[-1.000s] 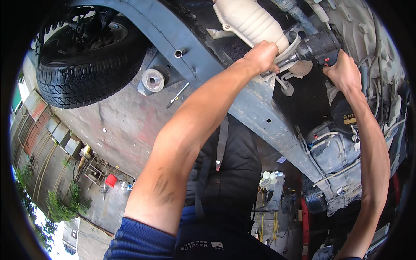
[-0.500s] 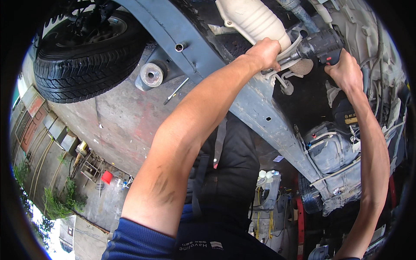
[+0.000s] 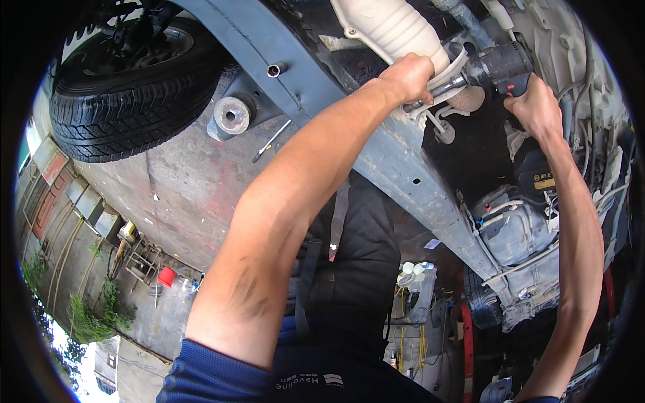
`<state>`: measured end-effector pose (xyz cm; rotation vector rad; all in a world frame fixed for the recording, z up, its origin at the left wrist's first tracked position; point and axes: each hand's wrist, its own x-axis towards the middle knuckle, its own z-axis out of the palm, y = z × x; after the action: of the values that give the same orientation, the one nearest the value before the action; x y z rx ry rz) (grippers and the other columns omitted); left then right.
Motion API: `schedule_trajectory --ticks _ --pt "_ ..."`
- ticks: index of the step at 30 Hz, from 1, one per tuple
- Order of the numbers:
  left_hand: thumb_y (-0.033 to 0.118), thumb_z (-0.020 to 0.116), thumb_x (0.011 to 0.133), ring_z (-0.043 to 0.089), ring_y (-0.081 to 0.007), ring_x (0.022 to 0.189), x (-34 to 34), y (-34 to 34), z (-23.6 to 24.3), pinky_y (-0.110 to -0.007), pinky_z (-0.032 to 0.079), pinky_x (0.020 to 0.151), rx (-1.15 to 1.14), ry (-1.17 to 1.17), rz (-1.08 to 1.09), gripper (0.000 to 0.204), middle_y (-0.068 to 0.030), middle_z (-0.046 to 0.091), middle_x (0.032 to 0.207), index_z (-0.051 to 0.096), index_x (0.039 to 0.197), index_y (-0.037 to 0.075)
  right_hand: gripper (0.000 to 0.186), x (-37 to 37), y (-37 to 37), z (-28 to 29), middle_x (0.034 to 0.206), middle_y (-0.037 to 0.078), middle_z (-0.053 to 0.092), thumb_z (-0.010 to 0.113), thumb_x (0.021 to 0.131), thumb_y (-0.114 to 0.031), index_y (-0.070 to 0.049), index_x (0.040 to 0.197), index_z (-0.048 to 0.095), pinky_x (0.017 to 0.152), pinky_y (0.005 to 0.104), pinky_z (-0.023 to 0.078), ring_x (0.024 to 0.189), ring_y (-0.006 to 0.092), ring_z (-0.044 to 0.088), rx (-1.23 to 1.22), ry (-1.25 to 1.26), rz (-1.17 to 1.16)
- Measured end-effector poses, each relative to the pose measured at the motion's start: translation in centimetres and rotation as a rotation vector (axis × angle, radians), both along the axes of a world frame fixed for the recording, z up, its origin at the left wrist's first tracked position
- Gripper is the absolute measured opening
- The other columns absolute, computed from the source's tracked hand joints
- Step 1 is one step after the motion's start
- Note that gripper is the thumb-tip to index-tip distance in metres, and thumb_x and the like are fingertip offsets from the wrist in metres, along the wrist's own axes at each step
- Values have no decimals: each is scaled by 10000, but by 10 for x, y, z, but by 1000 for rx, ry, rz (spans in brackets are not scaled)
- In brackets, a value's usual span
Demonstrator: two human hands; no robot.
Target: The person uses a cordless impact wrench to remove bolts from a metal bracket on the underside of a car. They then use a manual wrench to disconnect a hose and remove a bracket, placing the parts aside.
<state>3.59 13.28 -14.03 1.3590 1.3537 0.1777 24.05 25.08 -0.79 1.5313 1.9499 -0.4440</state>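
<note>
Only my view has shifted slightly, so alignment appears unchanged: at the far right, beyond the blue-grey steel rail [image 3: 433,195], my right hand [image 3: 539,111] wraps the black cylindrical power tool [image 3: 500,66], while my left hand [image 3: 408,78] curls at its silver metal shaft [image 3: 449,86], closure I cannot tell.

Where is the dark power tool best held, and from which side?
Probably by the handle, from the lower right, as the right hand does: this handle branches off the tool's thick body near the rear, while the thin shaft runs left to the left hand.
</note>
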Motion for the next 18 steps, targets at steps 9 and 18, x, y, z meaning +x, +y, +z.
schedule_trajectory --ticks 9,18 --pt "222 904 700 711 -394 946 0 1 0 -435 553 840 -26 -4 -14 454 -263 716 942 723 1027 -36 446 -5 5 2 1025 320 694 738 763 -231 91 1048 621 899 511 521 1036 475 668 7 11 49" --pt "232 911 687 715 -392 932 0 1 -2 -437 555 838 6 5 -17 472 -260 717 928 721 1013 -51 431 -2 3 1 1012 315 702 724 748 -233 84 1025 635 899 505 526 1025 472 673 1 23 -12"
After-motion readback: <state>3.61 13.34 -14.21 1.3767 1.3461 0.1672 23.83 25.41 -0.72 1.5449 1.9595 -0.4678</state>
